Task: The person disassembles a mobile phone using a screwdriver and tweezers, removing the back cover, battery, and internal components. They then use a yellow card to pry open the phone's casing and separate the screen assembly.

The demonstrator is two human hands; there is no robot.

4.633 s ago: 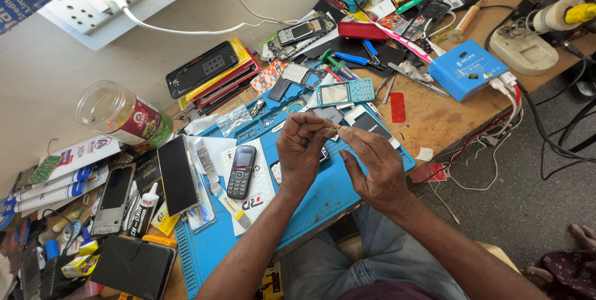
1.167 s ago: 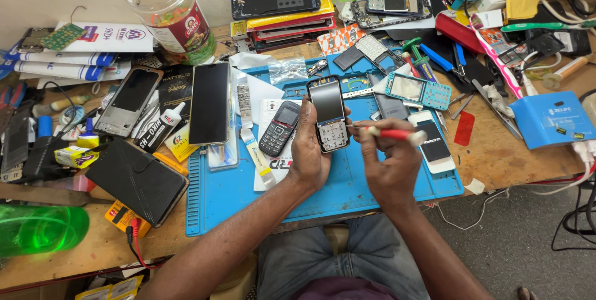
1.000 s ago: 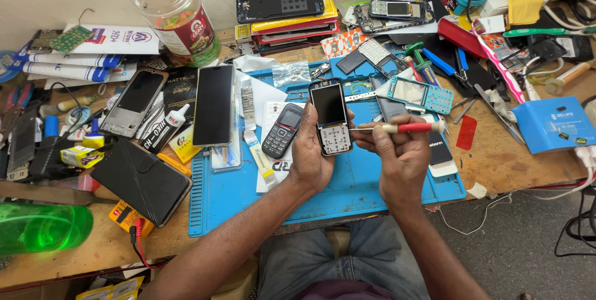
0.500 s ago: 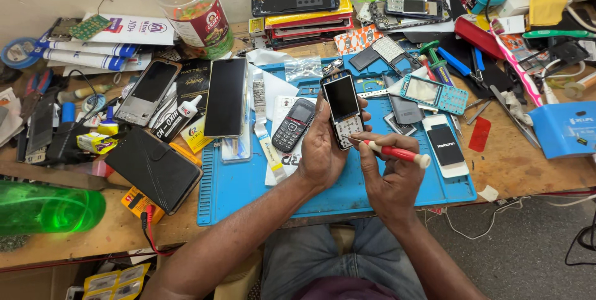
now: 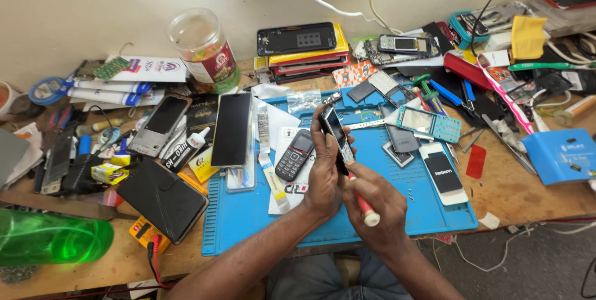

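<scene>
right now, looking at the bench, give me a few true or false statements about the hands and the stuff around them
1. The left hand holds a keypad phone up off the blue mat. True.
2. The right hand grips a pair of scissors. False: it grips a red-handled screwdriver, with its tip at the phone's lower end.
3. A small dark keypad phone lies on the mat to the left of the held one. True.
4. The clear plastic jar lies tipped over on the mat. False: it stands upright at the back of the bench, near the wall.
5. A green bottle lies at the bench's left front edge. True.
</scene>
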